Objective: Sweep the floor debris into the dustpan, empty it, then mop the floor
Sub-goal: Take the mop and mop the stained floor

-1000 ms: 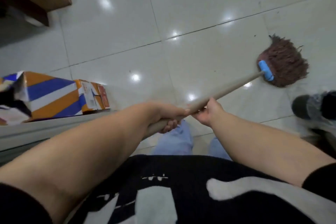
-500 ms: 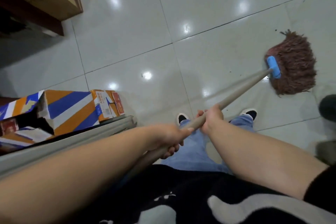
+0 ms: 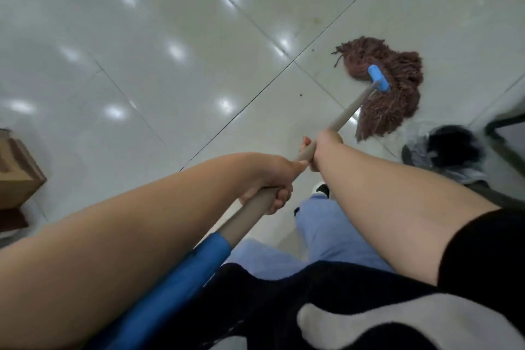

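I run the mop with both hands closed around its handle [image 3: 345, 112]. My left hand [image 3: 272, 179] grips nearer my body, just above the blue sleeve [image 3: 181, 273]; my right hand [image 3: 321, 148] grips just beyond it, toward the mop head. This close stacked grip gives leverage for steering. The mop head [image 3: 389, 88] lies flat on the floor [image 3: 142, 51], strands spread, so the contact area is at its widest. A bin with a liner [image 3: 446, 150] stands near the mop head, on my side of it. I judge the mopping stage is underway; no dustpan is visible.
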The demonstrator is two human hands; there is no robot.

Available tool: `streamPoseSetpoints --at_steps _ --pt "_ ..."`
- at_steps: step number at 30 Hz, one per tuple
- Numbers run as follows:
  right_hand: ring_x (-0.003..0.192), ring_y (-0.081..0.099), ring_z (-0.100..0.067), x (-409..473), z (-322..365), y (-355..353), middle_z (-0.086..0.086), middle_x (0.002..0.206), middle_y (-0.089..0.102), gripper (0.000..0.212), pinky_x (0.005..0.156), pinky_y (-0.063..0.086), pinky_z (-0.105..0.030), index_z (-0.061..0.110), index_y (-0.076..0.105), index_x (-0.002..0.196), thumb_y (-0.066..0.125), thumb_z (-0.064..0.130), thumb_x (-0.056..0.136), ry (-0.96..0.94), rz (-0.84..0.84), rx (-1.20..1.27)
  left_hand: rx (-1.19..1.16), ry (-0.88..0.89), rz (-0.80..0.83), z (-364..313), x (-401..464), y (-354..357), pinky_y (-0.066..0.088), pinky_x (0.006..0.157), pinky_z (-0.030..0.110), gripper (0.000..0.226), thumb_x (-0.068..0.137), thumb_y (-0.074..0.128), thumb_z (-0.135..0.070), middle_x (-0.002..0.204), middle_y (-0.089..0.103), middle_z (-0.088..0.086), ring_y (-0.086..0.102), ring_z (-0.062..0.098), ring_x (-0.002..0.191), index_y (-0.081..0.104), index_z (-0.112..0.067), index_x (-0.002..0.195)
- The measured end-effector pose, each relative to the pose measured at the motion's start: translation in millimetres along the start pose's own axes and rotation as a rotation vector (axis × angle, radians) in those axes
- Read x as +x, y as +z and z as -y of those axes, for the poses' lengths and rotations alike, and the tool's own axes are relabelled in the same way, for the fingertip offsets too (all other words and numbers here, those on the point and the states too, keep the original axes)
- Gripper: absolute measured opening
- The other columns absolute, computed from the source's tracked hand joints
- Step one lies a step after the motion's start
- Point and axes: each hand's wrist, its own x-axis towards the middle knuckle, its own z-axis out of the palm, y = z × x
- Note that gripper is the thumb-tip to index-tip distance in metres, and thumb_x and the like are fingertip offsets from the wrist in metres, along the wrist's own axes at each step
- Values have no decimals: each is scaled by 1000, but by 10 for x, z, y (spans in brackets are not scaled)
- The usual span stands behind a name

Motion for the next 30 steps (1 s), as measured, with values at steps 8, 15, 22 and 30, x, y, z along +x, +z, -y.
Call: streamPoseSetpoints --at_steps 8,15,22,30 --pt "40 58 -21 65 1915 -130 -9 71 55 40 40 48 -20 9 43 87 45 49 94 65 184 338 103 96 41 -2118 -188 83 33 34 8 55 88 40 -65 34 37 -4 34 7 24 37 -15 66" --pt "19 39 -10 295 3366 -86 2 31 43 38 31 42 -14 16 36 66 30 33 99 21 190 315 121 215 98 -3576 -298 142 30 32 6 49 92 37 -60 30 33 -5 31 4 23 38 -21 63" --pt "16 39 -8 476 4996 -43 4 26 41 32 32 38 -9 16 37 62 27 17 93 -46 65 137 -21 246 210 -5186 -386 135 31 27 9 38 98 39 -41 28 35 -2 34 6 19 39 -17 69" --pt "15 35 -8 720 6258 -139 2 24 37 45 30 29 -5 12 39 56 24 23 97 -44 81 162 20 182 240 -6479 -427 270 32 28 9 47 93 44 -54 31 35 -2 34 6 21 39 -14 67"
